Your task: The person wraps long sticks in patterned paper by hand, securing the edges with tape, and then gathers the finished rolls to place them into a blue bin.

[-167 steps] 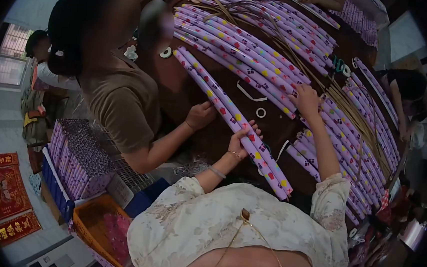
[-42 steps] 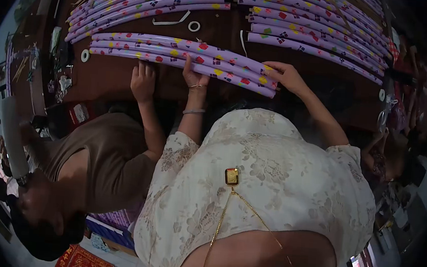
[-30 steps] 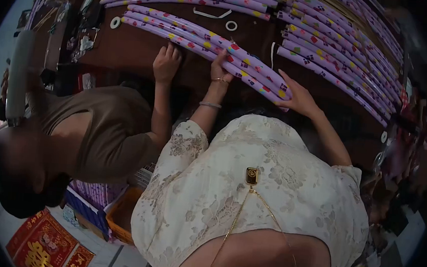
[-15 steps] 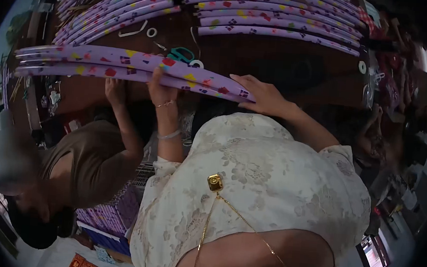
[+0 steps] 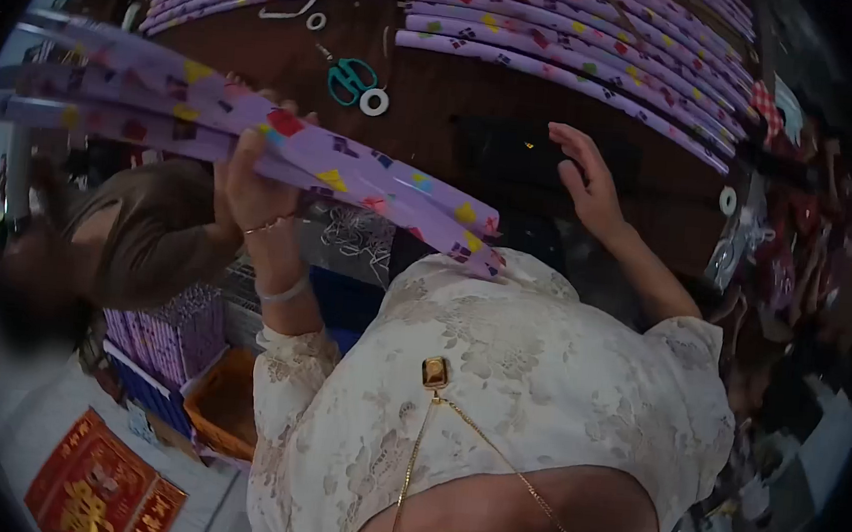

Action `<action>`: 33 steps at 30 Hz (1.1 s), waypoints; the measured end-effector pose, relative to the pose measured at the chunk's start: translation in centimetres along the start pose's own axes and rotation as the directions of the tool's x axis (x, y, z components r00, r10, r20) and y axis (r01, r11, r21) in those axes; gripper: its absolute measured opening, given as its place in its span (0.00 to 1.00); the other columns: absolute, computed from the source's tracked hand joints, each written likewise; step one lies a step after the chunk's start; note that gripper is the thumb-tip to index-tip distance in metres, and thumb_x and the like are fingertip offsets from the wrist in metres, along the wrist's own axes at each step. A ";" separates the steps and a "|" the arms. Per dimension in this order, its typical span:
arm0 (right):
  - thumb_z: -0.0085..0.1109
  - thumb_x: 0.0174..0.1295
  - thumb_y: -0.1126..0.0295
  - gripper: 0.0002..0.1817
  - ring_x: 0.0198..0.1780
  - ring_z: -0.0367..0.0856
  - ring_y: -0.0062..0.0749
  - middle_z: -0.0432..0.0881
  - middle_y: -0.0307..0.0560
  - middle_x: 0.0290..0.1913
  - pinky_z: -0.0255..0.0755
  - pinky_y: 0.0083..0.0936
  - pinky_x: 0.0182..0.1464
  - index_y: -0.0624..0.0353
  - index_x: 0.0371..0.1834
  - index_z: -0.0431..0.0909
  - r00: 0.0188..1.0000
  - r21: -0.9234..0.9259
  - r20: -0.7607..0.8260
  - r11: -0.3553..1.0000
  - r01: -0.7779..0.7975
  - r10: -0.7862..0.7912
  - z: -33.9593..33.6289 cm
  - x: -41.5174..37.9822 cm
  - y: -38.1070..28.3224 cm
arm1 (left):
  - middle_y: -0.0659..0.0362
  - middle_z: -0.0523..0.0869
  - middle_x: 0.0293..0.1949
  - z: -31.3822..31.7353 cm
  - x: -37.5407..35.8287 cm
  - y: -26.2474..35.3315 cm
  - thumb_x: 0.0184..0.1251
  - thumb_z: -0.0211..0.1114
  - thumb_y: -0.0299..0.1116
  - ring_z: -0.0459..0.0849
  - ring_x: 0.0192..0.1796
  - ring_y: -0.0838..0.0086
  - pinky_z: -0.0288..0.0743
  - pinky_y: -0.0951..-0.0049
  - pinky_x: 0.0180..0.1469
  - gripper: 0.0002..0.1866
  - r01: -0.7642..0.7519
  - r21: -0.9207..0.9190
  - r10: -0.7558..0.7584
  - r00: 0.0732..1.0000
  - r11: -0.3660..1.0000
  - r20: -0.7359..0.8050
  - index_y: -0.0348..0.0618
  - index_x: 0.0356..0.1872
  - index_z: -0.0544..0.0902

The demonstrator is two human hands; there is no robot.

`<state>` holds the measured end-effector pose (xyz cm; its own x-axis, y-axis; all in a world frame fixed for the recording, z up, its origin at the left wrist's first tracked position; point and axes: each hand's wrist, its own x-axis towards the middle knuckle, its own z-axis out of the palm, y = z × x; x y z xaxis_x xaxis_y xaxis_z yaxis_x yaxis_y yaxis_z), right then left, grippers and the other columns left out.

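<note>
Dark brown table (image 5: 439, 102) at frame top carries rows of purple wrapped tubes (image 5: 583, 48) upper right, teal scissors (image 5: 349, 75), white tape rolls (image 5: 374, 101) centre.

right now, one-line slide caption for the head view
Left hand lifts a bundle of purple patterned tubes off the table; right hand hovers open.

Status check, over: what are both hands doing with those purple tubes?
Left hand gripping a bundle of purple wrapped tubes, lifted off the table. Right hand open, free above the brown table. Scissors and tape roll lie beyond.
</note>
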<state>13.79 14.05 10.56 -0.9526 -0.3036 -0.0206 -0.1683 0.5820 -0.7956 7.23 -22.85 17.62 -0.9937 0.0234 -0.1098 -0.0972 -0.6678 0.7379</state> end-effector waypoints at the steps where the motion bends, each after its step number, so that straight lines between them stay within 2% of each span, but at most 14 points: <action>1: 0.57 0.54 0.63 0.30 0.63 0.58 0.41 0.58 0.47 0.63 0.54 0.33 0.62 0.56 0.61 0.60 0.999 0.071 -0.037 0.997 0.018 -0.015 -0.1 1.5 -1.3 | 0.55 0.72 0.48 1.0 -0.7 -0.2 0.52 0.60 0.29 0.72 0.51 0.64 0.67 0.54 0.54 0.25 -0.039 0.002 0.039 0.998 0.999 -0.043 0.42 0.53 0.65; 2: 0.56 0.55 0.61 0.29 0.63 0.59 0.39 0.58 0.45 0.64 0.56 0.34 0.61 0.55 0.61 0.60 0.997 0.146 -0.076 0.989 0.027 -0.016 -0.1 2.7 -2.4 | 0.54 0.72 0.47 1.5 -1.2 -0.4 0.51 0.61 0.29 0.73 0.50 0.64 0.68 0.54 0.54 0.25 -0.060 -0.056 0.060 0.998 0.997 0.001 0.41 0.52 0.65; 3: 0.61 0.51 0.59 0.37 0.65 0.55 0.43 0.55 0.47 0.65 0.51 0.41 0.63 0.52 0.64 0.55 0.999 -0.146 -0.029 0.989 0.008 -0.012 -0.4 3.4 -2.5 | 0.54 0.72 0.46 1.7 -1.9 -0.6 0.50 0.62 0.30 0.73 0.49 0.63 0.68 0.55 0.54 0.25 -0.076 -0.111 0.082 0.995 0.991 0.053 0.41 0.51 0.66; 4: 0.61 0.51 0.59 0.37 0.65 0.55 0.43 0.55 0.47 0.65 0.51 0.41 0.63 0.52 0.64 0.55 0.999 -0.133 -0.009 0.990 0.042 -0.043 -0.1 3.4 -2.0 | 0.54 0.71 0.44 2.0 -2.6 -0.7 0.48 0.62 0.30 0.73 0.47 0.63 0.68 0.56 0.54 0.26 -0.118 -0.122 0.126 0.990 0.985 0.060 0.41 0.51 0.66; 6: 0.68 0.42 0.56 0.48 0.66 0.51 0.49 0.52 0.51 0.66 0.45 0.49 0.64 0.45 0.67 0.48 0.984 -0.632 0.156 0.774 0.035 0.083 0.8 1.8 0.7 | 0.55 0.71 0.44 2.7 -4.3 0.3 0.48 0.63 0.30 0.73 0.46 0.64 0.68 0.56 0.54 0.26 -0.173 -0.043 0.173 0.985 0.984 0.012 0.42 0.51 0.65; 10: 0.73 0.31 0.60 0.57 0.64 0.53 0.52 0.55 0.55 0.63 0.48 0.51 0.62 0.40 0.68 0.45 0.945 -0.711 0.299 0.692 0.128 0.132 1.9 2.6 4.8 | 0.56 0.72 0.43 3.2 -7.7 1.1 0.44 0.67 0.29 0.74 0.45 0.66 0.67 0.57 0.55 0.33 -0.285 -0.013 0.285 0.958 0.958 -0.043 0.46 0.54 0.62; 17: 0.71 0.32 0.66 0.51 0.51 0.71 0.45 0.72 0.53 0.50 0.62 0.43 0.50 0.44 0.65 0.52 0.913 -0.538 0.408 0.803 0.256 -0.019 3.0 5.7 6.5 | 0.60 0.73 0.43 0.1 -16.1 4.4 0.47 0.66 0.25 0.74 0.47 0.68 0.63 0.56 0.59 0.30 -0.511 0.127 0.525 0.842 0.850 -0.129 0.51 0.52 0.63; 20: 0.68 0.34 0.68 0.47 0.48 0.72 0.47 0.73 0.55 0.47 0.64 0.38 0.51 0.47 0.63 0.56 0.920 -0.311 0.391 0.939 0.145 -0.013 3.6 8.0 5.4 | 0.59 0.72 0.44 -1.0 -20.5 5.4 0.50 0.66 0.27 0.73 0.48 0.68 0.63 0.56 0.59 0.28 -0.578 0.239 0.622 0.760 0.780 -0.189 0.50 0.53 0.63; 22: 0.65 0.35 0.70 0.44 0.47 0.73 0.48 0.74 0.57 0.45 0.65 0.33 0.51 0.49 0.62 0.59 0.904 -0.175 0.371 0.972 -0.155 0.211 3.5 9.6 4.5 | 0.59 0.71 0.44 -1.4 -23.6 5.6 0.51 0.65 0.29 0.72 0.49 0.69 0.64 0.56 0.58 0.27 -0.576 0.343 0.670 0.616 0.742 -0.414 0.48 0.53 0.63; 26: 0.63 0.35 0.69 0.42 0.47 0.74 0.47 0.74 0.54 0.48 0.64 0.31 0.52 0.56 0.61 0.59 0.924 -0.149 0.372 0.988 -0.040 0.093 3.9 14.4 3.5 | 0.57 0.73 0.46 -1.2 -27.8 5.0 0.52 0.64 0.34 0.73 0.49 0.67 0.68 0.57 0.56 0.25 -0.548 0.451 0.691 0.387 0.705 -0.610 0.46 0.52 0.67; 28: 0.63 0.37 0.68 0.32 0.44 0.76 0.39 0.77 0.49 0.44 0.66 0.29 0.51 0.63 0.52 0.69 0.835 0.183 0.542 0.956 -0.230 0.097 3.2 16.8 1.1 | 0.55 0.77 0.41 -0.5 -30.2 5.0 0.52 0.64 0.36 0.75 0.47 0.65 0.69 0.57 0.54 0.25 -0.449 0.445 0.591 0.266 0.775 -0.762 0.43 0.52 0.68; 30: 0.62 0.40 0.67 0.21 0.40 0.77 0.32 0.79 0.44 0.38 0.68 0.27 0.49 0.66 0.39 0.76 0.574 0.069 0.737 0.806 -0.588 0.356 2.0 17.5 2.9 | 0.53 0.77 0.40 -1.4 -32.4 4.7 0.51 0.66 0.35 0.76 0.46 0.63 0.71 0.57 0.52 0.27 -0.550 0.348 0.534 0.220 0.759 -0.816 0.40 0.51 0.67; 32: 0.62 0.39 0.65 0.19 0.36 0.77 0.27 0.79 0.42 0.32 0.71 0.26 0.41 0.64 0.36 0.78 0.530 0.051 0.735 0.744 -0.667 0.424 1.2 16.0 0.7 | 0.52 0.77 0.39 -0.9 -32.9 4.4 0.49 0.67 0.31 0.76 0.46 0.63 0.70 0.56 0.53 0.27 -0.557 0.428 0.499 -0.028 0.711 -0.866 0.37 0.51 0.67; 33: 0.62 0.39 0.65 0.19 0.36 0.77 0.27 0.79 0.42 0.32 0.71 0.26 0.41 0.64 0.36 0.78 0.524 0.047 0.762 0.774 -0.631 0.380 0.9 14.5 -1.9 | 0.52 0.76 0.39 -1.8 -33.8 4.1 0.48 0.68 0.28 0.76 0.45 0.62 0.69 0.54 0.55 0.27 -0.641 0.414 0.526 -0.018 0.647 -0.850 0.36 0.50 0.67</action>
<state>0.49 7.88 11.25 -0.3694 -0.5130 -0.7748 0.4825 0.6067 -0.6318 40.52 -27.73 23.19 0.0148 -0.9843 -0.1760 0.5507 -0.1389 0.8231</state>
